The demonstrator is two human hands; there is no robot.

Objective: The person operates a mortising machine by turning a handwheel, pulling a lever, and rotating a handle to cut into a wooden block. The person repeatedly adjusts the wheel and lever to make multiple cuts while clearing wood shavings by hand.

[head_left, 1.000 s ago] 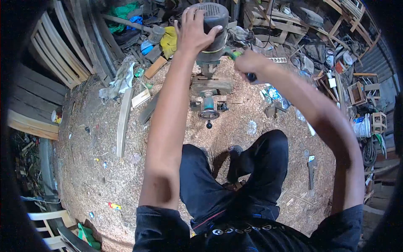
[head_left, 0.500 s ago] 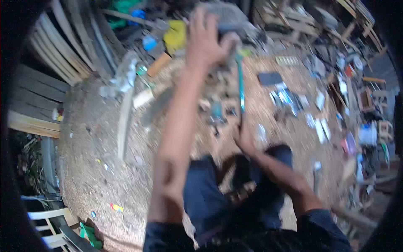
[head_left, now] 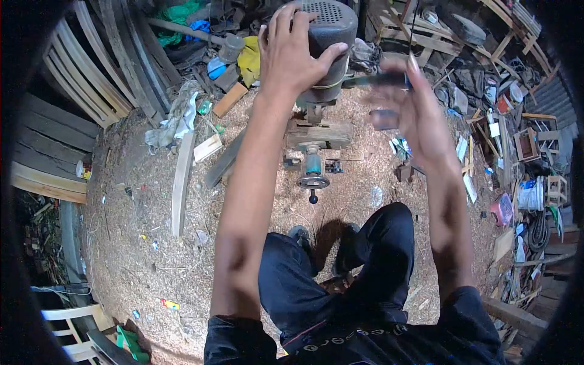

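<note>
My left hand (head_left: 293,61) rests with spread fingers on the side and top rim of a dark cylindrical motor housing (head_left: 334,27) with a perforated top. To its right is my right hand (head_left: 420,115), raised, its fingers smeared by motion. Beside those fingers a blurred green lever (head_left: 365,79) with a dark end sticks out rightward from below the housing; whether the hand grips it is unclear. Under the housing lie a worn wooden block (head_left: 320,134) and a metal handwheel (head_left: 313,181) with a black knob.
Wood shavings cover the ground (head_left: 146,207). A curved plank (head_left: 182,182) lies at the left, with leaning boards (head_left: 85,61) behind it. At the right are a white bucket (head_left: 530,194), a pink basket (head_left: 503,210) and scrap wood. My knees (head_left: 389,243) are bent below.
My right hand has risen from low near my knee to beside the housing. The green lever has swung from pointing toward me to pointing right. My left hand stays on the housing.
</note>
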